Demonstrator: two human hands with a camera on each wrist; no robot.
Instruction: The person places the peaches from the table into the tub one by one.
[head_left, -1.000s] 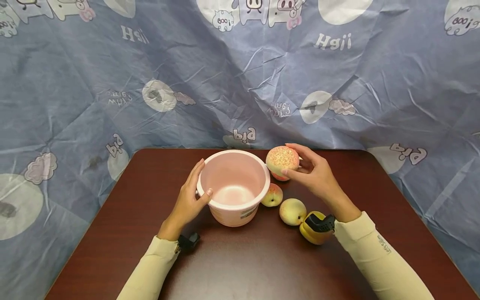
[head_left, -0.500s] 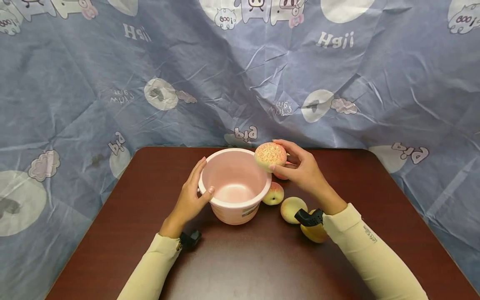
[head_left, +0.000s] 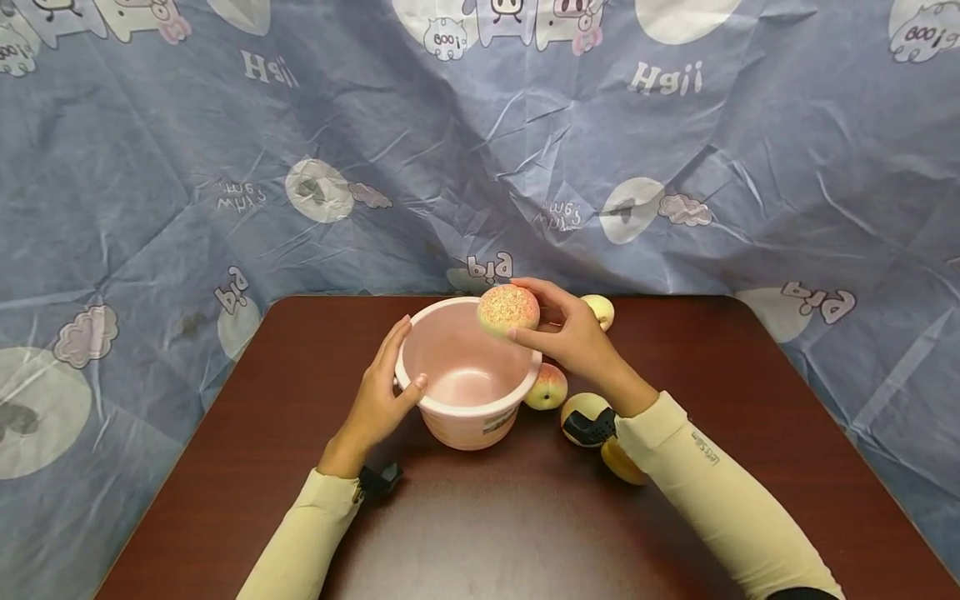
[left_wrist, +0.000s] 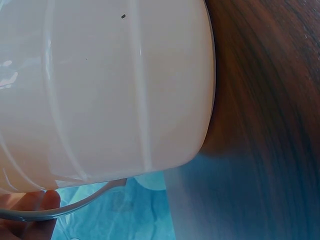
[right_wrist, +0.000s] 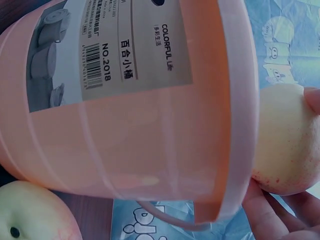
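Observation:
A pale pink bucket (head_left: 468, 425) stands upright on the dark table. My left hand (head_left: 381, 400) holds it at the left rim, thumb on the near side; in the left wrist view, fingertips show by the bucket's handle (left_wrist: 75, 206). Over the bucket's right part, my right hand (head_left: 566, 333) grips a large yellow-and-red peach (head_left: 508, 310) between thumb and fingers. That peach (right_wrist: 287, 142) appears just beyond the rim in the right wrist view. Against the bucket's right side lies a smaller peach (head_left: 547, 388).
Right of the bucket lie a pale peach (head_left: 585, 408) and a yellow fruit (head_left: 624, 462), partly covered by the right wrist camera and sleeve. Another pale fruit (head_left: 600, 310) shows behind the right hand. A patterned blue cloth (head_left: 420, 208) hangs behind the table.
My right hand has carried the large peach leftward, from beside the bucket to over its opening. A pale fruit behind the hand has come into sight. The left hand and bucket stay put.

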